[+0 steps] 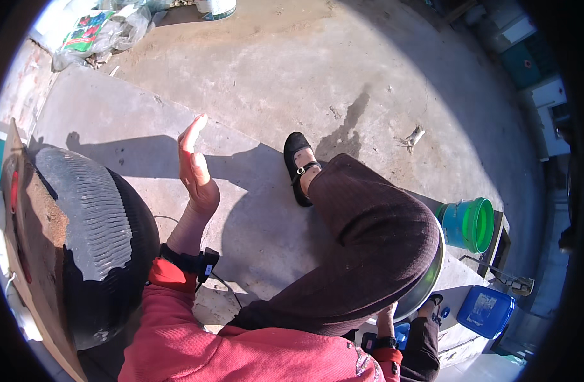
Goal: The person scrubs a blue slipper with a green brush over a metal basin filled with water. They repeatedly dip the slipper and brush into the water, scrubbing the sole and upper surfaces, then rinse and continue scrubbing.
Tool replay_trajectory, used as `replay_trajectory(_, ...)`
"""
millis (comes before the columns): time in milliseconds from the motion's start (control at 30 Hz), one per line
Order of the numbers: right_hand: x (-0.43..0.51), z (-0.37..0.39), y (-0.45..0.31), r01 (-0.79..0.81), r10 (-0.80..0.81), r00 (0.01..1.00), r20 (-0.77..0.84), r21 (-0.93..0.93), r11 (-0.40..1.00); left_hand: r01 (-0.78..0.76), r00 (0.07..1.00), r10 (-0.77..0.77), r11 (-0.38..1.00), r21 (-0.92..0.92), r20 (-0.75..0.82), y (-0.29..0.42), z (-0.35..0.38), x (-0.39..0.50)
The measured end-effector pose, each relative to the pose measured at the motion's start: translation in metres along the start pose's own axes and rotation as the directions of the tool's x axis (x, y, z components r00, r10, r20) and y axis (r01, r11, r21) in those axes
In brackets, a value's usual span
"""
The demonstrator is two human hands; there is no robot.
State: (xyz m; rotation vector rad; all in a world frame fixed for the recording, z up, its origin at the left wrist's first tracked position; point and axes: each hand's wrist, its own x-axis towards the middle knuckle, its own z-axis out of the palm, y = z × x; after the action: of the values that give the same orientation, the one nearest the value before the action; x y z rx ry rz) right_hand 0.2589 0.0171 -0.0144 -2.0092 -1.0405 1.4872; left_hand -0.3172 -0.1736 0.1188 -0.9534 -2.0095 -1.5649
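My left hand point(195, 167) is raised over the concrete floor with its fingers stretched out. Nothing is in it. It is nearest a large black ribbed jar point(96, 215), though apart from it. A black band with a small device point(207, 267) and a cable sits on the left wrist. My right wrist point(385, 324) shows below my bent leg, beside the rim of a metal basin point(439, 272). The leg hides most of the right hand and of the basin, so I cannot see what that hand holds. Something blue point(401, 334) lies close to the right wrist.
A wooden board point(39, 229) covers the jar. At right are a green-rimmed bucket point(464, 225), a blue rectangular lid or container point(485, 311) and a long-handled tool point(504, 276). Plastic bags point(115, 33) and a white bucket point(215, 8) stand far off. A pale scrap point(413, 137) lies on the floor.
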Motion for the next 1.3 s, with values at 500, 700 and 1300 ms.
replay_trajectory(500, 0.009, -0.006, 0.008, 0.14, -0.125, 0.976, 0.179, -0.076, 0.987, -0.088, 0.996, 0.087, 0.996, -0.034, -0.038, -0.037, 0.044, 0.055)
replay_trajectory(700, 0.007, 0.009, -0.01, 0.095, -0.078, 0.984, 0.161, -0.103, 0.99, -0.135, 0.991, 0.135, 0.988, -0.078, -0.015, -0.045, 0.066, 0.069)
replay_trajectory(1300, 0.008, 0.028, -0.012, 0.01, 0.006, 0.994, 0.114, -0.14, 0.99, -0.09, 0.994, 0.098, 0.985, -0.146, 0.047, -0.058, 0.125, 0.074)
